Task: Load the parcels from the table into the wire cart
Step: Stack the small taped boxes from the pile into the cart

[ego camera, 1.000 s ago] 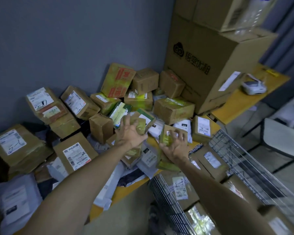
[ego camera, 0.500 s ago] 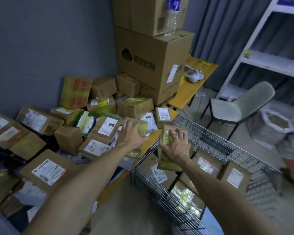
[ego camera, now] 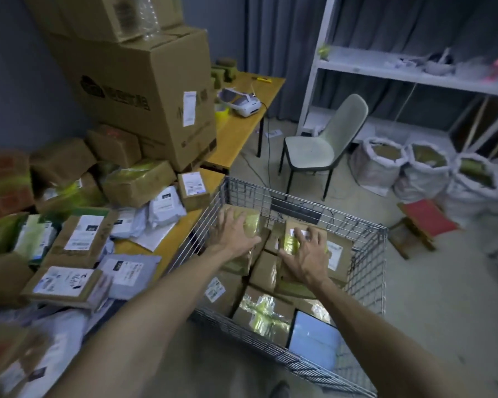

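The wire cart (ego camera: pixel 368 271) stands under both grips. My left hand (ego camera: pixel 236 235) clasps the taped parcel (ego camera: pixel 249 221) from above, fingers spread wide; just right of it, my right hand (ego camera: pixel 308 255) clasps the labelled parcel (ego camera: pixel 290 241) likewise, inside the cart

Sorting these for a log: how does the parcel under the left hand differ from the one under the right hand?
The left parcel, under the left hand, is by the wire cart's table-side wall; the right parcel, under the right hand, is nearer the middle. The right parcel shows a white label; the left parcel shows none. Both are brown cardboard taped in yellow-green.
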